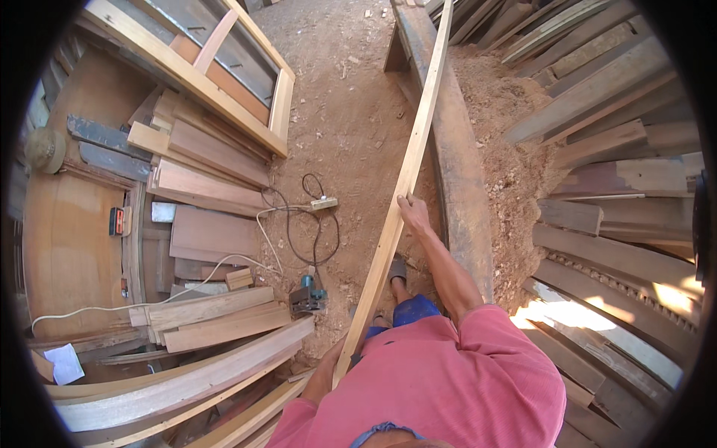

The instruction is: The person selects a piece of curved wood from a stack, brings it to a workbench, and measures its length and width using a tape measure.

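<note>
A long, narrow wooden strip slants from beside my body up to the far edge of view. My right hand grips it near the middle, thumb on top and fingers wrapped round its edge. Low at the strip's near end is my left hand, partly behind the wood and my body, its fingers hidden. The far part of the strip passes over a heavy, worn wooden bench, to the right of my right hand.
On the sawdust-covered floor sits a teal power tool, with a dark cable looped near a power strip. Stacked boards and a wooden frame line the left side. Many planks lean along the right, beside heaped shavings.
</note>
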The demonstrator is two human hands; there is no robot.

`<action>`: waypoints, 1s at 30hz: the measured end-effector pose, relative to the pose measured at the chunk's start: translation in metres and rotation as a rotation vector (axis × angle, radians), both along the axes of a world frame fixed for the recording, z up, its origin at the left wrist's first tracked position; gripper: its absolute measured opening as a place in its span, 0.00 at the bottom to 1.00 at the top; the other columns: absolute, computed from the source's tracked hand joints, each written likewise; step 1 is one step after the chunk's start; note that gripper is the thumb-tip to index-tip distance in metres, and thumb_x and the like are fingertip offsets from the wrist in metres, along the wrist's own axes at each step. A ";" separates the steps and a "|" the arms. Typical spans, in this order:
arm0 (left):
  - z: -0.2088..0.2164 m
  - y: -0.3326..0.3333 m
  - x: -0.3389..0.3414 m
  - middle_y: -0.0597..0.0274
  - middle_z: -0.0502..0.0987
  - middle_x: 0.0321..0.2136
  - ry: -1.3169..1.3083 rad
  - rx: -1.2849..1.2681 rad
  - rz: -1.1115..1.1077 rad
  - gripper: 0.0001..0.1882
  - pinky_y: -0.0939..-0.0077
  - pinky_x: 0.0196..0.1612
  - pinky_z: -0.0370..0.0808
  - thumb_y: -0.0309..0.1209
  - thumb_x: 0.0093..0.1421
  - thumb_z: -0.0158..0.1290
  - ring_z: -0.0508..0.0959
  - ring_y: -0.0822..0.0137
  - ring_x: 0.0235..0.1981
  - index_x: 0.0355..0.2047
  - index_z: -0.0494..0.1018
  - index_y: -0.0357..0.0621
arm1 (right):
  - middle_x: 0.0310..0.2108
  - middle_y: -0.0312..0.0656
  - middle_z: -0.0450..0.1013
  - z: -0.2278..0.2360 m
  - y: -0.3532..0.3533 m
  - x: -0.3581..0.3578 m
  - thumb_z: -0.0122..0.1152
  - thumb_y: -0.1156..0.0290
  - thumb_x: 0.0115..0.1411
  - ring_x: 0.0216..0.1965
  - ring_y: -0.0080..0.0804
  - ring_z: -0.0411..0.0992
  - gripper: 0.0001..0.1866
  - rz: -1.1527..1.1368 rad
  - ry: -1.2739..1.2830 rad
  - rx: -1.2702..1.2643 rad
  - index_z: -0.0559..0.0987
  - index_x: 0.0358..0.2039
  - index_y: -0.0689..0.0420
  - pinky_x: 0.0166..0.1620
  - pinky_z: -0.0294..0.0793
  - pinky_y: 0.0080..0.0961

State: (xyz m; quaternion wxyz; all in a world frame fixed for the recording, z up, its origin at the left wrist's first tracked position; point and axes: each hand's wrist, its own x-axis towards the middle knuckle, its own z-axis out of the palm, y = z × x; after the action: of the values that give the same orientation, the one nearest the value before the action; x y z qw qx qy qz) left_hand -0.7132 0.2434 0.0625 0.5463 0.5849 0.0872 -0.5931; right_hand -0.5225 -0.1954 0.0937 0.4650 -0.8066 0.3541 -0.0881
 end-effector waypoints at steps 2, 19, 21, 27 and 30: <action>0.006 -0.012 0.010 0.40 0.74 0.53 0.060 -0.068 -0.040 0.38 0.58 0.62 0.63 0.60 0.65 0.38 0.71 0.47 0.57 0.58 0.69 0.38 | 0.30 0.45 0.77 -0.014 -0.002 -0.006 0.55 0.57 0.64 0.29 0.30 0.73 0.23 -0.013 -0.120 0.137 0.78 0.48 0.64 0.36 0.73 0.31; 0.010 -0.004 0.003 0.47 0.75 0.51 0.041 -0.107 0.107 0.41 0.63 0.60 0.65 0.58 0.61 0.50 0.72 0.54 0.56 0.64 0.62 0.40 | 0.61 0.38 0.65 -0.031 0.125 -0.108 0.46 0.28 0.58 0.61 0.37 0.62 0.45 -0.173 -0.120 1.536 0.64 0.64 0.50 0.62 0.61 0.49; 0.012 0.007 -0.007 0.48 0.75 0.50 0.042 -0.116 0.166 0.42 0.64 0.60 0.65 0.58 0.60 0.52 0.72 0.55 0.56 0.64 0.61 0.40 | 0.61 0.39 0.66 -0.037 0.129 -0.108 0.45 0.28 0.58 0.61 0.38 0.62 0.45 -0.243 -0.125 1.444 0.64 0.64 0.50 0.62 0.61 0.50; 0.047 -0.020 0.012 0.50 0.67 0.59 -0.018 0.005 -0.150 0.53 0.67 0.60 0.66 0.44 0.49 0.66 0.69 0.58 0.59 0.69 0.51 0.41 | 0.51 0.40 0.72 -0.075 0.118 -0.116 0.45 0.33 0.64 0.51 0.39 0.70 0.38 -0.244 0.022 1.280 0.66 0.61 0.51 0.55 0.69 0.41; 0.026 -0.028 -0.002 0.48 0.65 0.61 -0.386 -0.062 -0.086 0.57 0.67 0.60 0.67 0.37 0.43 0.69 0.69 0.58 0.59 0.70 0.50 0.41 | 0.46 0.41 0.72 -0.027 0.131 -0.109 0.54 0.38 0.62 0.45 0.38 0.72 0.36 -0.353 -0.262 1.096 0.67 0.57 0.56 0.51 0.72 0.36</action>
State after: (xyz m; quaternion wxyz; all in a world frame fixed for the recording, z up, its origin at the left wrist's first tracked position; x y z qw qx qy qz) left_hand -0.7150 0.2157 0.0881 0.5447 0.6740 -0.0627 -0.4951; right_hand -0.6312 -0.0646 0.0665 0.8321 -0.3600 0.4165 -0.0672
